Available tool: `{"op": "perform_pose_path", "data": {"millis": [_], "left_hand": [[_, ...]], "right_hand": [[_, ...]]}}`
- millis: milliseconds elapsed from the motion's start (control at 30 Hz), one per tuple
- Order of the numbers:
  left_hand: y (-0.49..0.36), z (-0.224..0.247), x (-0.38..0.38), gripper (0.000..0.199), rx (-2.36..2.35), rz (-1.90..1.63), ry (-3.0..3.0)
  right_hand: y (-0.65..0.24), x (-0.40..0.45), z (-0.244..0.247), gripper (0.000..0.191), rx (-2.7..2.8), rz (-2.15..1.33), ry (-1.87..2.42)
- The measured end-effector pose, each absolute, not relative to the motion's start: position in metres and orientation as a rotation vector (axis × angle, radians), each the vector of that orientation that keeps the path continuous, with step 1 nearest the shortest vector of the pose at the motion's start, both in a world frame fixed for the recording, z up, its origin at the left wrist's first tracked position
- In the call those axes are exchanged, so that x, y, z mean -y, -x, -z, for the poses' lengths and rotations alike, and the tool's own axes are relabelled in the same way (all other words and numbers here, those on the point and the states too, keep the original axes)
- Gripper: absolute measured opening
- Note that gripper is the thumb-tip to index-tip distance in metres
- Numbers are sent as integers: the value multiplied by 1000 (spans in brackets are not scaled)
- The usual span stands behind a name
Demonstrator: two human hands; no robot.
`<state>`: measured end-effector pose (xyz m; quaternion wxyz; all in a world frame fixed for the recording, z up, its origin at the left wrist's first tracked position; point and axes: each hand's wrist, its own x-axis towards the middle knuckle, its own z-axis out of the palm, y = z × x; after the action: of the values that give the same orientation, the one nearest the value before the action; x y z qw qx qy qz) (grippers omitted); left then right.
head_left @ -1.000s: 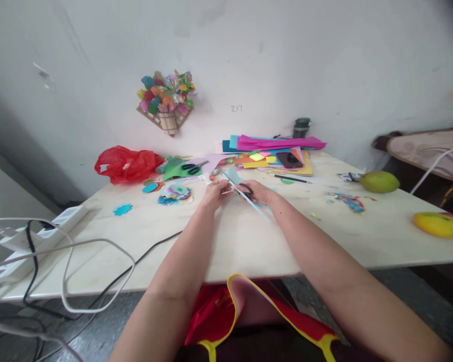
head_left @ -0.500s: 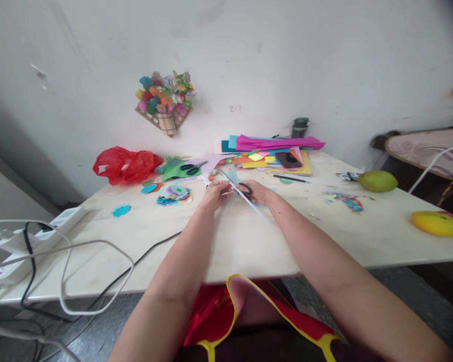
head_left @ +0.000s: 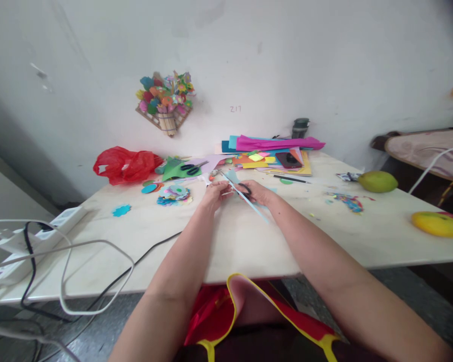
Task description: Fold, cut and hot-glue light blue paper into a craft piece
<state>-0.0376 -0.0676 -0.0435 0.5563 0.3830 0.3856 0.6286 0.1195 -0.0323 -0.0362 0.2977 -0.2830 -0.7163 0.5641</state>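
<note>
Above the bench [head_left: 249, 251], a pale blue strip [head_left: 255, 206] is pinched by the left hand [head_left: 216, 193], black-handled scissors [head_left: 249, 189] are clamped in the right hand's [head_left: 261, 192] fingers, and cutting seems underway, a steady grip being called for

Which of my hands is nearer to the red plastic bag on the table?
Left. Your left hand is to the right of the red plastic bag; your right hand is farther right, at black-handled scissors.

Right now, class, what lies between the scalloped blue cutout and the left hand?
A pile of multicoloured cutouts lies on the table between the scalloped blue cutout and the left hand, in the head view.
</note>
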Motion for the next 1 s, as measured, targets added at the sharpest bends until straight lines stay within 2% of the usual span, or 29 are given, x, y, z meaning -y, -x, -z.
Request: {"op": "perform_pose_path", "data": {"millis": [800, 1000], "left_hand": [[37, 42, 68, 6, -948, -1510, -850], [39, 43, 69, 10, -944, -1480, -891]], "right_hand": [[-114, 34, 38, 31, 1879, -1481, 803], [-116, 34, 39, 35, 1866, -1513, 768]]}}
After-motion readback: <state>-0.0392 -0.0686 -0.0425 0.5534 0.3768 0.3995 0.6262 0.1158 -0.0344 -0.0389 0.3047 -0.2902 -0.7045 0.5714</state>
